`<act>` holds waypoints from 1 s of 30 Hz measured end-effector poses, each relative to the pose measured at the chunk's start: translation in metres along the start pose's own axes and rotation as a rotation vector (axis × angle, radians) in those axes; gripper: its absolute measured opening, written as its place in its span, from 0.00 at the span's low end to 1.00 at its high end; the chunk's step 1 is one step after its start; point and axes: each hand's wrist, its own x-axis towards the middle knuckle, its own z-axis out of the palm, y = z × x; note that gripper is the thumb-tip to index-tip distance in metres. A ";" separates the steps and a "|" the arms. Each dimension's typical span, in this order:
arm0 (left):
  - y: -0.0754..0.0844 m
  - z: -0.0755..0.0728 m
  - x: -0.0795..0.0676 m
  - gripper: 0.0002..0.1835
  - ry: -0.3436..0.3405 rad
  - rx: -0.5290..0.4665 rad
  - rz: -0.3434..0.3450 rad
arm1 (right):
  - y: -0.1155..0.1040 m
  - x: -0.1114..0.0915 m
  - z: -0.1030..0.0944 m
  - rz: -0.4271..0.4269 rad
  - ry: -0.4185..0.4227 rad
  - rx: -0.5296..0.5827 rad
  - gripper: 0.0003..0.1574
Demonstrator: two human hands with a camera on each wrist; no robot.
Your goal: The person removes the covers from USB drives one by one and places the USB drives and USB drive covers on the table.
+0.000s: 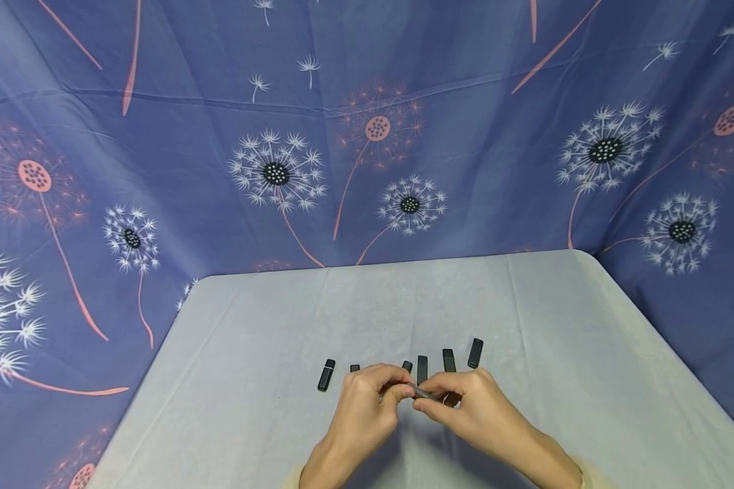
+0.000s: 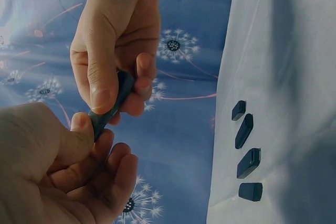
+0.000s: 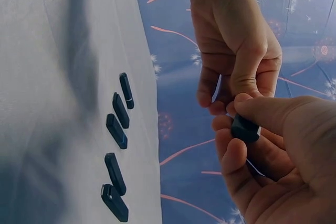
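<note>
Both hands hold one small dark stick, which looks like a USB flash drive [image 1: 425, 393], above the near part of the table. The left hand [image 1: 367, 406] pinches one end between thumb and fingers. At the other end, the right hand [image 1: 486, 411] grips it with thumb and fingers. In the left wrist view the flash drive [image 2: 119, 90] slants between the two thumbs. The right wrist view shows its blunt end [image 3: 245, 128] under the right thumb; fingers cover the rest.
Several similar black sticks lie in a loose row beyond the hands, from one with a silver band [image 1: 327, 375] at left to another [image 1: 475, 353] at right. The hands partly hide those between. A pale cloth covers the table [image 1: 251, 326]; a blue dandelion-print curtain [image 1: 483, 176] hangs behind.
</note>
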 end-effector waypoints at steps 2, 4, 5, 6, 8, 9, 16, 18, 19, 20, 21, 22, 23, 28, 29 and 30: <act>0.000 0.000 0.000 0.04 0.000 -0.004 -0.003 | -0.001 0.000 0.000 -0.004 -0.001 0.002 0.01; 0.000 0.000 0.000 0.04 0.001 -0.006 -0.005 | -0.001 0.000 -0.001 -0.005 -0.004 0.005 0.02; 0.000 0.000 0.000 0.04 0.001 -0.009 -0.006 | -0.002 0.000 -0.001 -0.003 -0.003 0.006 0.02; 0.000 0.000 0.000 0.04 0.000 -0.012 -0.007 | -0.002 0.000 -0.001 0.002 -0.003 0.008 0.02; 0.001 0.000 0.000 0.04 -0.002 -0.013 -0.008 | -0.002 0.000 -0.001 0.007 -0.004 0.008 0.01; 0.001 0.000 0.000 0.04 -0.002 -0.012 -0.007 | -0.002 0.000 -0.001 0.011 -0.004 0.008 0.01; 0.002 -0.001 0.000 0.04 -0.013 0.003 -0.014 | -0.003 -0.001 -0.001 -0.016 0.008 0.007 0.01; 0.001 -0.004 0.001 0.03 -0.003 0.036 -0.010 | -0.002 -0.003 -0.001 -0.023 0.014 -0.006 0.02; 0.000 -0.006 0.002 0.03 0.017 0.049 -0.020 | -0.001 -0.004 -0.002 -0.017 0.021 -0.015 0.03; -0.002 -0.010 0.003 0.02 0.046 0.060 -0.035 | 0.001 -0.007 -0.004 -0.004 0.032 -0.027 0.04; -0.003 -0.014 0.004 0.01 0.079 0.074 -0.052 | 0.003 -0.009 -0.006 0.024 0.042 -0.037 0.04; -0.005 -0.019 0.005 0.01 0.114 0.087 -0.068 | 0.004 -0.012 -0.008 0.048 0.058 -0.052 0.05; -0.007 -0.024 0.007 0.02 0.151 0.102 -0.082 | 0.006 -0.016 -0.011 0.075 0.076 -0.067 0.05; -0.015 -0.041 0.009 0.04 0.189 0.115 -0.097 | 0.012 -0.025 -0.022 0.186 0.145 -0.089 0.03; -0.016 -0.042 0.009 0.04 0.179 0.115 -0.093 | 0.012 -0.025 -0.023 0.201 0.146 -0.086 0.03; -0.017 -0.043 0.009 0.04 0.172 0.115 -0.090 | 0.012 -0.025 -0.024 0.214 0.148 -0.081 0.02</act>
